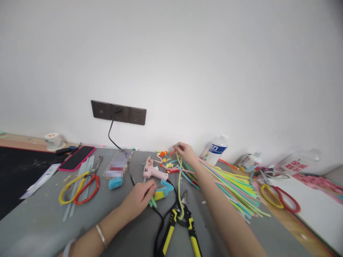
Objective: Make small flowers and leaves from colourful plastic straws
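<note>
My left hand (pixel 140 198) is closed low over the grey table, with short folded green pipe cleaner pieces (pixel 153 202) sticking out under its fingers. Just beyond it lie a bent blue pipe cleaner (pixel 168 186) and a yellow one (pixel 159 195). Farther back, the fingertips of my right hand (pixel 186 152) pinch the top of a long yellow-green pipe cleaner (pixel 180 185). Its lower end curls down by the yellow-and-black pliers (pixel 184 223), whose handles are spread. A pink glue gun (pixel 157 173) lies between my hands, with small colourful pieces (pixel 168 165) behind it.
A bundle of coloured pipe cleaners (pixel 235 189) lies right of my right forearm. White bottles (pixel 215 150) stand or lie along the wall. Scissors (pixel 88 185), a pink-edged phone (pixel 77 158) and a blue bundle (pixel 115 183) are at left. Other scissors (pixel 280 198) lie at right.
</note>
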A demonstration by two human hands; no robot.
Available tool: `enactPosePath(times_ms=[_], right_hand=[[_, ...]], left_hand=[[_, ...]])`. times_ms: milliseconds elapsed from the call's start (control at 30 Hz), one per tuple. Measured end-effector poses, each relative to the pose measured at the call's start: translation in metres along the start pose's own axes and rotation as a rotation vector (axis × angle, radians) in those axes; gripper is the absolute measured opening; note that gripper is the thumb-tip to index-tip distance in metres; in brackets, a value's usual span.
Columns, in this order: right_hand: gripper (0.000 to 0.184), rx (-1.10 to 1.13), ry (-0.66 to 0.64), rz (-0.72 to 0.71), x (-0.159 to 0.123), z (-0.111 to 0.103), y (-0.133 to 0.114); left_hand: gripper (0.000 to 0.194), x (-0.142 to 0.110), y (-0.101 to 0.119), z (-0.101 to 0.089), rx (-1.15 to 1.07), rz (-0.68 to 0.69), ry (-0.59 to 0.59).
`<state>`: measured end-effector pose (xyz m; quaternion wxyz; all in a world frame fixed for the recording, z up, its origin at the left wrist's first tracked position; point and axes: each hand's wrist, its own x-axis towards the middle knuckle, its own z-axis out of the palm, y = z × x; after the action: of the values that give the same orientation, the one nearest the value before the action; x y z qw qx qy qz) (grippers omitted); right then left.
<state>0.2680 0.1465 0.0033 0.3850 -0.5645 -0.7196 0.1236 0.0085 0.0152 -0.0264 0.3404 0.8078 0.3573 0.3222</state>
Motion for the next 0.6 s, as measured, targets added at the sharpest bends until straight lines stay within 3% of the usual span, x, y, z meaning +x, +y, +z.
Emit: enactPosePath(times_ms=[233,333,467,600], right_hand=[[0.039,0.144,0.46,-0.008,0.009,-0.031,-0.02],[0.044,0.237,0.588,0.001,0.013,-0.048,-0.03],[0.045,0.356,0.564,0.024,0.007,-0.059,-0.04],[0.046,0.412,0.346,0.038,-0.014,-0.055,-0.052]], left_hand=[[0.033,0.0,0.0,0.0,-0.022,-0.002,0.008],[0.031,0.0,0.0,0.0,-0.037,-0.003,0.01],[0.027,0.001,0.0,-0.002,-0.05,-0.033,0.013],[0.022,0.001,0.002,-0.003,-0.046,-0.039,0.056]])
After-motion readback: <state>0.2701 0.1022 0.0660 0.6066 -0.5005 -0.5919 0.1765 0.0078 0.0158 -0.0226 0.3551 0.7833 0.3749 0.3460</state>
